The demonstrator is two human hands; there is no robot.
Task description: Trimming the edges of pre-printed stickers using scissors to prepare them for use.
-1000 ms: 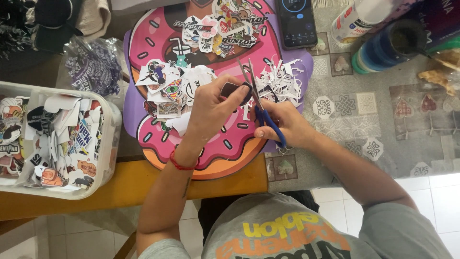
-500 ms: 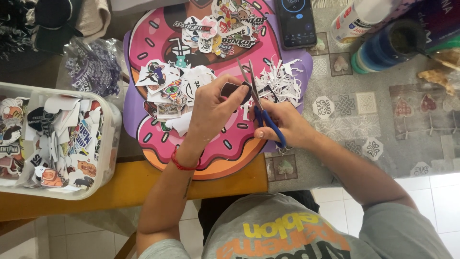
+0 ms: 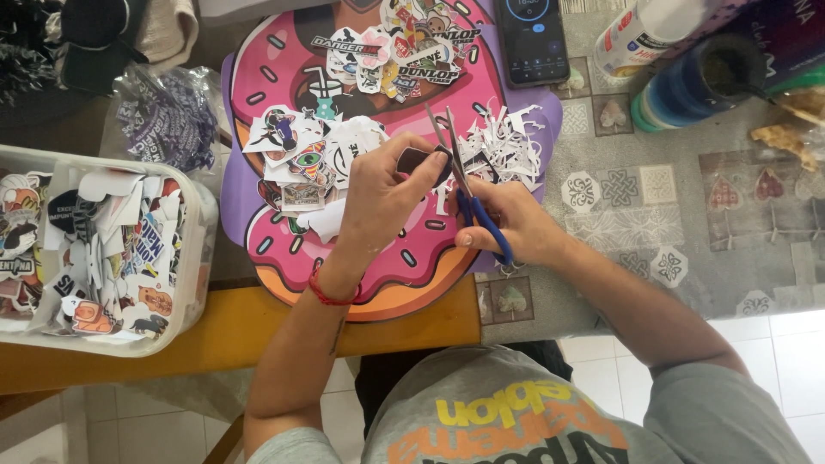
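Note:
My left hand (image 3: 384,194) pinches a small dark sticker piece (image 3: 415,160) between thumb and fingers. My right hand (image 3: 514,225) grips blue-handled scissors (image 3: 466,191), whose blades are parted and point away from me, right beside the piece. Both hands hover over a pink doughnut-shaped mat (image 3: 284,69). Cut-out stickers (image 3: 302,151) lie to the left of my left hand, more stickers (image 3: 397,41) lie at the mat's far end, and white paper trimmings (image 3: 505,148) are heaped just beyond the scissors.
A white tub (image 3: 203,249) full of stickers stands at the left. A clear bag of printed pieces (image 3: 165,120) lies beyond it. A phone (image 3: 533,39), a white bottle (image 3: 649,34) and a blue cup (image 3: 696,86) stand at the far right on the patterned tablecloth (image 3: 687,215).
None of the objects on the table has moved. My hands stay in the same place, and the scissor blades now look slightly parted at the piece.

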